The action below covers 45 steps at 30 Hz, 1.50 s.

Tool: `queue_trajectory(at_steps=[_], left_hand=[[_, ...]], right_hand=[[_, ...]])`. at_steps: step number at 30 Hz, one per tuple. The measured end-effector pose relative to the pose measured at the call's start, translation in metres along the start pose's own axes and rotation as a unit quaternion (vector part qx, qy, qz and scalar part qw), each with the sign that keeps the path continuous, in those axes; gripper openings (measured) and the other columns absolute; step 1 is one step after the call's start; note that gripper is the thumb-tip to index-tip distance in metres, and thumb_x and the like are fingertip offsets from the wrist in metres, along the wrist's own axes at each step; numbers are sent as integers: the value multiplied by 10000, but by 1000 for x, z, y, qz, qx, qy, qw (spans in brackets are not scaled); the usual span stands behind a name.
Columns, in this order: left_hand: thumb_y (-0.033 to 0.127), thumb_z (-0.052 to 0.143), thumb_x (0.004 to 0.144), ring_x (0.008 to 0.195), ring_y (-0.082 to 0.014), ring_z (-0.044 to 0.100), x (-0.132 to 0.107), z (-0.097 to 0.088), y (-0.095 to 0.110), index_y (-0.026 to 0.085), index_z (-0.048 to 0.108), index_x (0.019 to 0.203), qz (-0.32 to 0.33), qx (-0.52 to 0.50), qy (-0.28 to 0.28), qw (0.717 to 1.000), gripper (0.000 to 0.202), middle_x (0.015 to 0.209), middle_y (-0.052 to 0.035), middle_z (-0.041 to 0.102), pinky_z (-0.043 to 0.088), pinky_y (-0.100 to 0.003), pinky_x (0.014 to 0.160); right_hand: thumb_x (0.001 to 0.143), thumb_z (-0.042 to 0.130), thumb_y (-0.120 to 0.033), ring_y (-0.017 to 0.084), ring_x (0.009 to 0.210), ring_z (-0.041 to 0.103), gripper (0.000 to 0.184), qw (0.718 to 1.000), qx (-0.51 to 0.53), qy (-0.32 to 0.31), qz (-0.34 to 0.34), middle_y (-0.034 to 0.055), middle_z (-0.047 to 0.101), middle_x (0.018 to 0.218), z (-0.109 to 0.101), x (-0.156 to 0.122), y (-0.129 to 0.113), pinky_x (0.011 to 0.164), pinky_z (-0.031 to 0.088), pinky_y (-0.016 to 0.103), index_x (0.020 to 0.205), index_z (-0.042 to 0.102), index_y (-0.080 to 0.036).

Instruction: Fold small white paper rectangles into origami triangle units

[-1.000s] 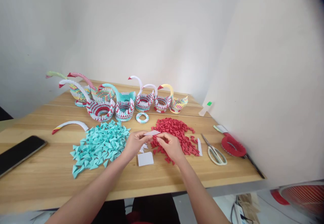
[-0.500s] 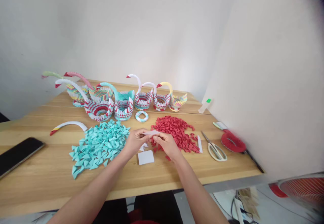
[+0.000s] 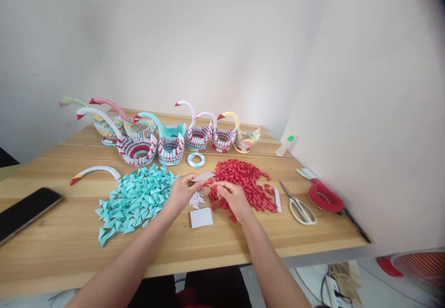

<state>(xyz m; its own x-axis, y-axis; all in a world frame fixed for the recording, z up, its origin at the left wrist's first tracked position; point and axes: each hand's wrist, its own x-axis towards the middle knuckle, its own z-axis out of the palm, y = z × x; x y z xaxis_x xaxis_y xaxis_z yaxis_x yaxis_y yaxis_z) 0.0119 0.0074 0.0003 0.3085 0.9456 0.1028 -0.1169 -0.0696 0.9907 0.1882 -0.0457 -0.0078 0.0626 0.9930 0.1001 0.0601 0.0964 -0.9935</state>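
My left hand (image 3: pixel 183 191) pinches a small folded white paper strip (image 3: pixel 203 176) by its left end, above the table. Just below and right of the strip's free end is my right hand (image 3: pixel 233 199), its fingers bent and parted, with no paper visible in it. Under the hands lie a small heap of folded white paper pieces (image 3: pixel 196 200) and a stack of white paper rectangles (image 3: pixel 201 217). To the left spreads a pile of turquoise folded triangles (image 3: pixel 139 199); a pile of red folded triangles (image 3: pixel 243 182) lies beyond my right hand.
Several folded-paper swans (image 3: pixel 137 150) stand at the back, with a paper ring (image 3: pixel 196 160) in front. A white paper neck (image 3: pixel 99 170) and a phone (image 3: pixel 28 213) lie left. Scissors (image 3: pixel 301 209), a red round object (image 3: pixel 326 197) and a glue bottle (image 3: pixel 285 145) are right.
My right hand has come off the white paper and moved slightly right and down. The strip now stays in my left hand alone, tilted up to the right.
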Motion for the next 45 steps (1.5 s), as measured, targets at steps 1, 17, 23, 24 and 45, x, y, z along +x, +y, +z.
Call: queue_trajectory(at_steps=[1,17,23,24,45], left_hand=[[364,707,659,570,-144,596,1,-1,1,130,679,712,1,2,11,1000,242,607,-24,665,441,-218,535],[383,701,648,530,-137,569,3,2,-8,135,666,677,-11,14,1,1000,252,566,-18,641,413,-219,515],[371,702,644,537,-147,585,1,4,-6,143,666,691,-21,11,0,1000,236,566,-16,651,435,-226,523],[370,701,645,536,-146,585,0,4,-5,143,668,691,-23,12,-1,1000,233,569,-16,653,435,-225,522],[380,747,653,576,-153,591,-6,7,-7,153,712,738,-5,8,-41,999,244,626,-28,668,478,-233,537]], right_hand=[[821,642,-359,112,588,515,197,999,51,1,0,-21,578,629,-1,0,0,590,432,238,906,707,-195],[744,752,-331,88,562,508,200,957,287,32,23,-4,598,667,-5,-3,-6,532,426,220,850,690,-173],[715,768,-368,87,534,472,218,964,257,68,-26,-23,568,595,-6,-2,0,532,385,230,781,675,-182],[728,753,-381,86,529,466,216,966,247,70,-33,-29,559,587,-6,-2,1,532,379,228,771,665,-187],[874,602,-357,215,906,609,207,936,-278,14,-216,68,689,962,6,-13,-4,830,461,339,1034,682,-253]])
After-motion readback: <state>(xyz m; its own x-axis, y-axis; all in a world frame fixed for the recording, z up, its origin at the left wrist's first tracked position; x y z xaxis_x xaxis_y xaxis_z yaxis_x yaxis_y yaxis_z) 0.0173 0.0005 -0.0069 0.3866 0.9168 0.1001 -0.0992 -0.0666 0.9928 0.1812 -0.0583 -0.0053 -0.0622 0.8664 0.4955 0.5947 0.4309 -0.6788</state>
